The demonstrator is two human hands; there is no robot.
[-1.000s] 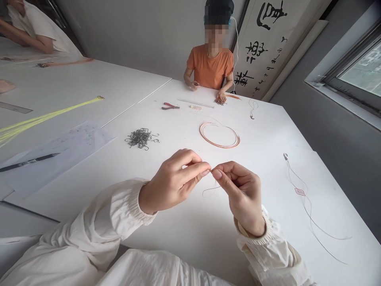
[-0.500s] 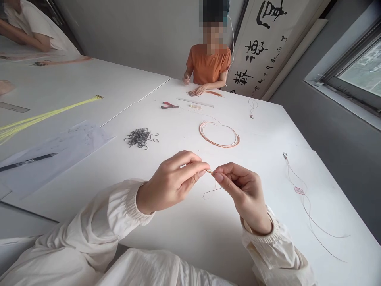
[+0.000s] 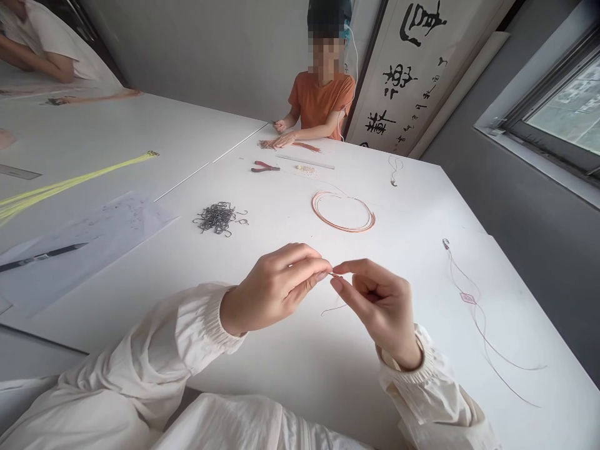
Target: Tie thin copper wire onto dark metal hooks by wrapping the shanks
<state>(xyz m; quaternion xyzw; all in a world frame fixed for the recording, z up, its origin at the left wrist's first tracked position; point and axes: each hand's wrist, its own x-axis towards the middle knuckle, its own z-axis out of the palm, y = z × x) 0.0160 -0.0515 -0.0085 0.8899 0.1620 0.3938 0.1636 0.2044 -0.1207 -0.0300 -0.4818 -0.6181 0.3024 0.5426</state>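
My left hand [image 3: 274,289] and my right hand [image 3: 377,306] meet fingertip to fingertip above the white table [image 3: 290,350]. Both pinch a thin copper wire [image 3: 334,306], whose loose end curls down below the fingers. A tiny bead or coil sits at the pinch point, too small to name. Both arms wear cream sleeves.
A coil of copper wire [image 3: 344,212] lies beyond my hands, a heap of small metal hooks [image 3: 217,217] to its left. A finished wire piece with a pink tag [image 3: 469,298] lies at the right. Red pliers [image 3: 264,167] and a ruler lie farther back, where a person in orange [image 3: 320,103] works.
My fingers have shifted slightly on the wire, the right forefinger now more stretched out. The person in orange has moved both hands to the left along the table.
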